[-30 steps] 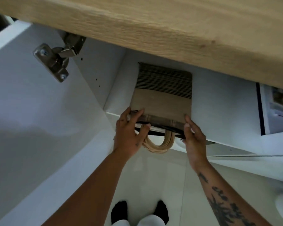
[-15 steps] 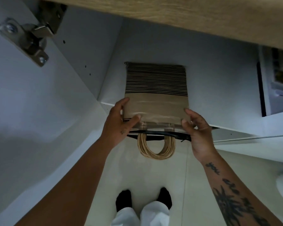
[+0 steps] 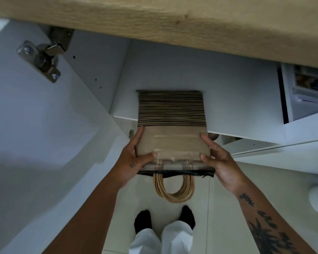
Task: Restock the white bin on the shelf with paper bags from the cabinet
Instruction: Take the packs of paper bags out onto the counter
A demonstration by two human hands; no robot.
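Drawn further out of the cabinet than half a second ago: stack of paper bags [image 3: 172, 129], its near half now past the lip of the white shelf [image 3: 246, 116]. Left hand [image 3: 134, 160]: thumb laid flat across the top bag at the near-left corner, index finger straight along the left edge, remaining fingers beneath and hidden; grips the stack from 9 o'clock. Right hand [image 3: 221, 160]: thumb on the top bag at the near-right corner, index finger along the right edge, other fingers under the stack and out of sight; grips from 3 o'clock. Stack: brown, flat-folded, level; far end banded with dark edge lines and lying on the shelf, near end held in the air between the hands. Twisted-paper handles [image 3: 173, 189]: tan loops, bunched, hanging from the stack at 6 o'clock. Black strip [image 3: 174, 173]: under the stack's near edge; what it is cannot be told. Cabinet door [image 3: 35, 125]: white, swung open, at 9 o'clock of the stack. Metal hinge [image 3: 42, 57]: between door and cabinet side, at 10 o'clock. Wooden top [image 3: 172, 21]: light oak grain, across 12 o'clock. Floor [image 3: 227, 208]: pale tiles. Black socks [image 3: 142, 221] and white trouser legs [image 3: 176, 239]: at 6 o'clock, under the handles. Right forearm [image 3: 264, 226]: dark tattoos, at 5 o'clock.
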